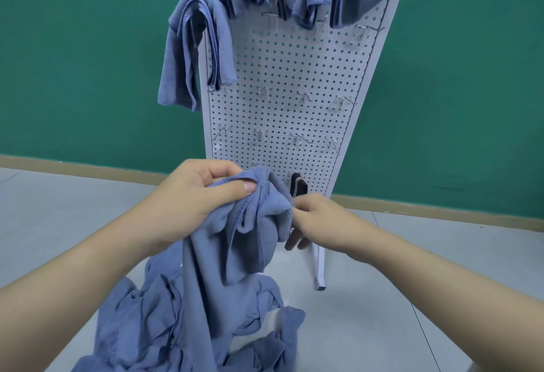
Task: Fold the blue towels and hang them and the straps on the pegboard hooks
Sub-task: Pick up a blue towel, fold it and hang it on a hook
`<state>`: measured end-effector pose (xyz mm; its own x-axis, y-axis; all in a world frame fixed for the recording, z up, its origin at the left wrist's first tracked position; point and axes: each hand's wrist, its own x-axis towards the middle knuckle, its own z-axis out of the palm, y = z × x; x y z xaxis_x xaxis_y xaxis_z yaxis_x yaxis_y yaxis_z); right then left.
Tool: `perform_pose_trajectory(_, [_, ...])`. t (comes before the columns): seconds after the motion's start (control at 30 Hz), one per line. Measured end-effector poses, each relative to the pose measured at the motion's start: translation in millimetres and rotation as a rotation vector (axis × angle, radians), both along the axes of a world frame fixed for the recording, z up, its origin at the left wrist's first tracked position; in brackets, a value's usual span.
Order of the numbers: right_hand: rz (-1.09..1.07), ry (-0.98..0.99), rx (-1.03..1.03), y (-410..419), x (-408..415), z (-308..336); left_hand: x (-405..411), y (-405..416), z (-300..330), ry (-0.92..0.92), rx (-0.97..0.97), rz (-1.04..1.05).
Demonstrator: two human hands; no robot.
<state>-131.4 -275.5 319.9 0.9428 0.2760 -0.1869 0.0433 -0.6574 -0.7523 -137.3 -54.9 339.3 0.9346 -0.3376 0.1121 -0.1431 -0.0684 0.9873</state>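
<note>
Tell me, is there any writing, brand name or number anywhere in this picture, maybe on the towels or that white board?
None: no word, number or sign can be read.
Pegboard: only holes and bare hooks, no lettering.
Blue towels, hung and held: no tag or print shows.
Dark strap on a low hook: a pale band crosses it, no legible text.

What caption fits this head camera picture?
Both hands, left and right, hold a blue towel before the pegboard.
</note>
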Motion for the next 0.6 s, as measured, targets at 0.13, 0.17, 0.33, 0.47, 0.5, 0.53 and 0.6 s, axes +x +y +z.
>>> perform_pose_trajectory(0.13, [0.026, 0.063, 0.225, -3, -1, -2, -1, 1, -2, 0.028, 0.048, -0.049])
perform_pose_trajectory(0.17, [0.029, 0.039, 0.272, -4, -1, -1, -1, 0, -3, 0.032, 0.054, -0.05])
perform_pose_trajectory(0.33, [0.021, -0.122, 0.365, -7, -3, 10, 2, -2, -3, 0.047, 0.005, 0.062])
perform_pose_trajectory(0.47, [-0.081, -0.258, 0.332, -15, 2, 14, 5, 0, -4, 0.05, 0.0, 0.113])
perform_pose_trajectory(0.5, [-0.104, -0.277, 0.329, -18, 4, 15, 5, 1, -4, 0.056, 0.001, 0.108])
perform_pose_trajectory(0.53, [-0.126, -0.291, 0.333, -20, 5, 16, 5, 1, -4, 0.061, 0.008, 0.099])
perform_pose_trajectory(0.6, [-0.167, -0.311, 0.357, -24, 7, 18, 4, 0, -4, 0.055, 0.031, 0.067])
